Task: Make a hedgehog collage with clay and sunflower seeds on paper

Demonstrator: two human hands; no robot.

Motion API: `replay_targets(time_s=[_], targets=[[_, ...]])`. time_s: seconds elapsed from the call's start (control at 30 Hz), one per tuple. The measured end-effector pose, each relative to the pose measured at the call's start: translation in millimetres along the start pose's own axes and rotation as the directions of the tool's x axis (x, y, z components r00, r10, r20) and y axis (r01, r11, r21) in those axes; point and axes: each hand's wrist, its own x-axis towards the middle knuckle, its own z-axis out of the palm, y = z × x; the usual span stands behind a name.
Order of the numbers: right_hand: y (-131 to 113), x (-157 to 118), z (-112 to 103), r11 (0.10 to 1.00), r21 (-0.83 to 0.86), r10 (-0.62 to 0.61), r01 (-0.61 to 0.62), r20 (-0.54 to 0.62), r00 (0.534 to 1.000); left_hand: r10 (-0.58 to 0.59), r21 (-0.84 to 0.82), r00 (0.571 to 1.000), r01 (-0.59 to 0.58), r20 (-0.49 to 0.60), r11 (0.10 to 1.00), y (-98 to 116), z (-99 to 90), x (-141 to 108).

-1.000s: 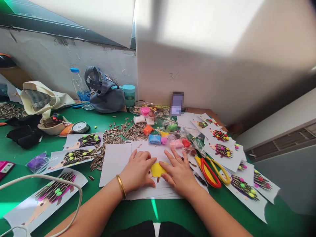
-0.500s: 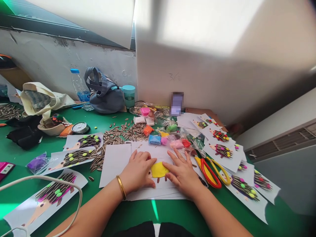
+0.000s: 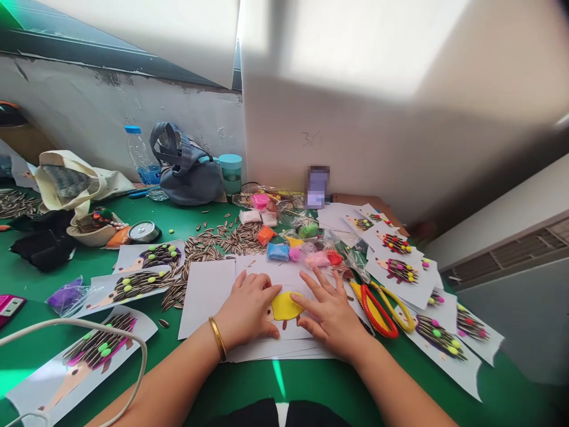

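A flat patch of yellow modelling clay (image 3: 285, 306) lies on a white paper sheet (image 3: 275, 347), with small brown legs showing below it. My left hand (image 3: 251, 308) rests on the paper at the clay's left edge, its fingers apart and the thumb near the short legs. From the other side my right hand (image 3: 329, 311) spreads its fingers, the index fingertip touching the clay's right edge. Part of the drawn animal under my left hand is hidden. Red-handled scissors (image 3: 377, 311) lie just right of my right hand.
Sunflower seeds (image 3: 222, 242) are heaped behind the paper, beside packets of coloured clay such as a blue one (image 3: 278, 252). Finished hedgehog cards (image 3: 440, 338) line the right, more cards (image 3: 95, 350) the left. A white cable (image 3: 142, 356) crosses the left front.
My right index finger has shifted slightly on the right edge of the yellow clay. My left hand stays in place, and the view has moved a little.
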Motion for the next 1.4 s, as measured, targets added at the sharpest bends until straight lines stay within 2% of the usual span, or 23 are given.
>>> replay_targets(time_s=[0.43,0.67,0.9,1.1,1.27,1.4], targets=[[-2,0,5,1.0,0.003,0.013,-0.013,0.053,0.999,0.001,0.0,1.0,-0.001,0.0,1.0,-1,-1.2,1],[9,-3,-2,0.993,0.044,0.109,-0.106,-0.049,0.993,0.002,-0.007,1.0,-0.002,0.011,1.0,0,-2.5,2],[8,-2,-2,0.991,0.079,0.103,-0.103,0.004,0.995,0.0,-0.005,1.0,0.0,0.009,1.0,-1,-1.1,1],[10,-2,-4,0.986,0.085,0.149,-0.144,-0.05,0.988,0.005,0.01,1.0,-0.005,0.01,1.0,-1,-0.3,1],[14,-5,-7,0.99,0.088,0.112,-0.109,-0.033,0.993,0.003,0.004,1.0,-0.003,0.017,1.0,-1,0.1,2],[15,-7,-11,0.993,0.082,0.086,-0.081,-0.063,0.994,0.004,0.0,1.0,-0.004,0.013,1.0,-2,1.3,2]])
